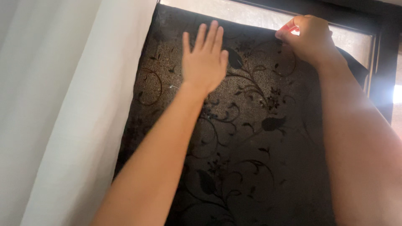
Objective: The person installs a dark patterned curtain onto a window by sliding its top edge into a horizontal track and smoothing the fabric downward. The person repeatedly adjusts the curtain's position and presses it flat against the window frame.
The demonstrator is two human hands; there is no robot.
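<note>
A dark film (255, 138) with a leaf-and-vine pattern covers most of a window pane. My left hand (205, 58) lies flat on the film's upper part, fingers spread and pointing up. My right hand (307, 37) pinches the film's top edge near the upper right, where the sheet stands away from the glass. A strip of bright frosted glass (251, 14) shows above the film's top edge.
A white curtain (63, 113) hangs along the left side of the window. The dark window frame (385, 67) runs down the right side, with a bright patch of light beyond it at the far right edge.
</note>
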